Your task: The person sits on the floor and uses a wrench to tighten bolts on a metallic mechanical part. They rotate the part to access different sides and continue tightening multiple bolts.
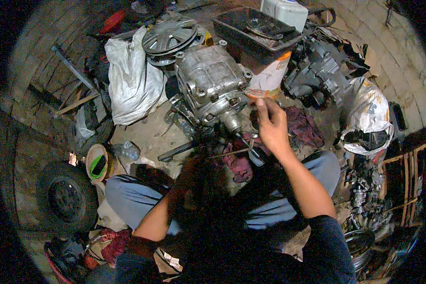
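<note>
A worn silver metal gearbox housing (pixel 206 73) rests at upper centre, its flange and thin shaft (pixel 244 142) pointing down toward me. My right hand (pixel 270 123) is just right of the flange, fingers bent and closed; whatever they may hold is too small to make out. My left hand (pixel 189 163) lies in deep shadow below the housing, its fingers hidden. Beneath the shaft are dark red rags (pixel 236 168) and a dark bar (pixel 175 151).
Around me lie a white sack (pixel 130 94), wheel covers (pixel 168 35), a black tray (pixel 227 28) on a bucket (pixel 262 80), dark castings (pixel 317 66), a bag of parts (pixel 364 106), a tire (pixel 45 194), a green-and-beige container (pixel 104 154), a plastic bottle (pixel 128 150) and several metal parts (pixel 359 199).
</note>
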Demonstrator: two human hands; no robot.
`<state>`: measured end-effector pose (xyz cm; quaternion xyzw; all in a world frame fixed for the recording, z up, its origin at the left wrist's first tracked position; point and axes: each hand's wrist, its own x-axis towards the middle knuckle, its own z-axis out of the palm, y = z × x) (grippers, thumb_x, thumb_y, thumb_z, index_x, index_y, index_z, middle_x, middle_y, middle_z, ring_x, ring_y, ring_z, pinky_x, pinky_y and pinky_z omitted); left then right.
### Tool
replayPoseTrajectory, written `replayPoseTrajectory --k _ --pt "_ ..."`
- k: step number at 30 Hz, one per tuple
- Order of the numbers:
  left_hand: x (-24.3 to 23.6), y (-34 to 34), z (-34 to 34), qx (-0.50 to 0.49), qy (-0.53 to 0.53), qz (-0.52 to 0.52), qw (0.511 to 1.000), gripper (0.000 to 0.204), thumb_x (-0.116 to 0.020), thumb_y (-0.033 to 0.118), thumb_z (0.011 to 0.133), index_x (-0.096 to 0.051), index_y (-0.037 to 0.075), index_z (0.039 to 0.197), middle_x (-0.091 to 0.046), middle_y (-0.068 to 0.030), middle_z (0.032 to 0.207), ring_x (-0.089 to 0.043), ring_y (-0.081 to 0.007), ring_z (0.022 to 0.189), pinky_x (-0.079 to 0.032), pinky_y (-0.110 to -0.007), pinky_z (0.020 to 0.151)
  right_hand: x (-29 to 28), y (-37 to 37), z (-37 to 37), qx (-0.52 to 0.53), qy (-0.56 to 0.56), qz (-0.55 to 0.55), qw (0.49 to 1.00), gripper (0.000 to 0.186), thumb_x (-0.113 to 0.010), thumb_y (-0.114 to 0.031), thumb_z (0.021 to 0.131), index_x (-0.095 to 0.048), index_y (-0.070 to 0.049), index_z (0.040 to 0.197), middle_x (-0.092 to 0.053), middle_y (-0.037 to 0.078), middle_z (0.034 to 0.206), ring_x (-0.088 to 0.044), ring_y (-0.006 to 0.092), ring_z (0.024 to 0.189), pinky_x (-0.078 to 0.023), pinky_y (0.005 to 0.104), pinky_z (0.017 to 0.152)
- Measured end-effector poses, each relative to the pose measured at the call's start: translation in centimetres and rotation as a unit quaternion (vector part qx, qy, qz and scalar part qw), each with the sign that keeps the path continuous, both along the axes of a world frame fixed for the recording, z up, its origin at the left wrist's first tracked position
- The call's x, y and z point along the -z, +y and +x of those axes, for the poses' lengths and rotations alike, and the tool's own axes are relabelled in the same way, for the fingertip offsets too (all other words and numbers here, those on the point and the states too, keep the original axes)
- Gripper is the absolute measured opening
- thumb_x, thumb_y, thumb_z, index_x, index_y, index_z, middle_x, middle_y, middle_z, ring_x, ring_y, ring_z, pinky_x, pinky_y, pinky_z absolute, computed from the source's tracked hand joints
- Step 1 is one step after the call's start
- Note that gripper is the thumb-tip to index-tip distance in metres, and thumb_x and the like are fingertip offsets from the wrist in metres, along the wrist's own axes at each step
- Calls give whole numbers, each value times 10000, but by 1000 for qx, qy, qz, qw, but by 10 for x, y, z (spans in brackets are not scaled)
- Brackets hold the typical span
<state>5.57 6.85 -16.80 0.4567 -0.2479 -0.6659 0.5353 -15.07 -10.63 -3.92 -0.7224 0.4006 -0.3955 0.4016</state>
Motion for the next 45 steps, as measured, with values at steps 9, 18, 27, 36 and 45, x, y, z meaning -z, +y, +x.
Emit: replayPoseTrajectory --k 9,18,27,36,45 --pt "-12 -10 -9 -4 -290 -130 948 225 -588 173 972 -663 16 1116 -687 -57 981 -636 -206 856 -530 -365 769 24 64 -24 -187 -87 143 968 203 -559 -146 1017 -613 9 1137 -675 104 1083 -619 206 1053 -467 357 987" --pt "-198 -90 14 -275 -647 -407 583 347 -733 303 850 -690 66 1101 -669 -149 1049 -560 -360 1105 -409 -457 997 -54 2 -59 -113 241 -232 936 242 -659 -118 932 -655 36 1119 -700 230 1008 -674 402 897 -507 446 816" --pt "-178 -143 22 -146 -716 -372 572 259 -601 227 932 -753 218 1141 -622 -7 1364 -378 -327 1422 -133 -661 1134 -12 -22 -40 -173 184 -229 940 213 -650 -210 920 -712 -27 1007 -709 216 952 -680 404 879 -539 468 788" --pt "-177 -135 54 -90 -598 -451 657 257 -552 176 974 -752 121 1126 -659 -35 1318 -436 -339 1389 -173 -603 1177 7 -15 -10 -224 121 -258 932 198 -676 -176 892 -721 -16 1001 -724 190 922 -697 382 839 -548 440 760" --pt "-171 -141 52 -136 -548 -472 677 247 -557 125 951 -763 104 1087 -697 -40 1245 -469 -350 1354 -173 -598 1178 33 9 5 -124 42 -207 969 87 -691 -77 851 -726 1 863 -719 179 846 -713 329 751 -550 378 674"
